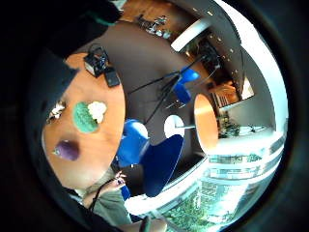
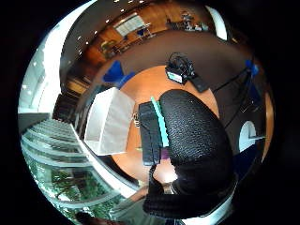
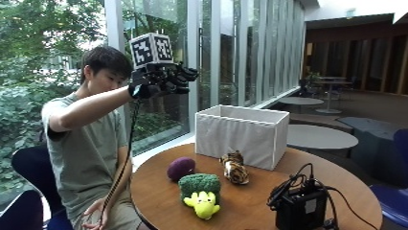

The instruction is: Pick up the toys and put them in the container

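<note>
My gloved right hand (image 3: 163, 79) is raised high above the table's near edge, at head height, fingers loosely spread and holding nothing. Below it on the round wooden table (image 3: 252, 203) lie three toys. They are a purple plush (image 3: 181, 168), a green plush with a yellow figure on its front (image 3: 200, 190) and a striped tiger (image 3: 234, 168). The white fabric container (image 3: 242, 134) stands open-topped behind the tiger. In the little finger side palm view the purple plush (image 1: 67, 150), green plush (image 1: 85, 117) and tiger (image 1: 56, 111) appear far below. The glove's thumb (image 2: 197, 140) hides much of the thumb side palm view beside the container (image 2: 110, 122).
A black device with cables (image 3: 300, 206) sits at the table's front right edge. Blue chairs (image 1: 159, 159) stand around the table, and glass windows run behind the person. The person's bare left hand (image 3: 92, 220) rests down at the lap.
</note>
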`<state>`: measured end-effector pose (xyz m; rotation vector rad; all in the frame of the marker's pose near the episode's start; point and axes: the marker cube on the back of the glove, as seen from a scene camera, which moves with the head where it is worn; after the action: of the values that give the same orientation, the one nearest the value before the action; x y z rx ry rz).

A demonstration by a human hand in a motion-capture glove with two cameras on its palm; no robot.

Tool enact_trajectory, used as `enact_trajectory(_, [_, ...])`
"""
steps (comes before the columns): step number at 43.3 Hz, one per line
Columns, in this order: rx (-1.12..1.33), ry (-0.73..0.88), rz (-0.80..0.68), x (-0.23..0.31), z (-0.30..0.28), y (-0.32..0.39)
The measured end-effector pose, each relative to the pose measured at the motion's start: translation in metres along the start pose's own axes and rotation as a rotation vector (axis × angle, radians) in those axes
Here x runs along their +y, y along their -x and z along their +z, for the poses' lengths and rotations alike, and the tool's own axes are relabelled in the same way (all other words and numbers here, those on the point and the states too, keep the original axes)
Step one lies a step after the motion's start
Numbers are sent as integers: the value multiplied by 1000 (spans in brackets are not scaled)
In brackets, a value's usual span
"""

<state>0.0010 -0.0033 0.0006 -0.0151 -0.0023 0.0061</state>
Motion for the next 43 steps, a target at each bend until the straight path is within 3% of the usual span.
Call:
enact_trajectory(24, [1, 187, -38, -29, 33, 27])
enact_trajectory(43, [-19, 355, -32, -40, 118, 41])
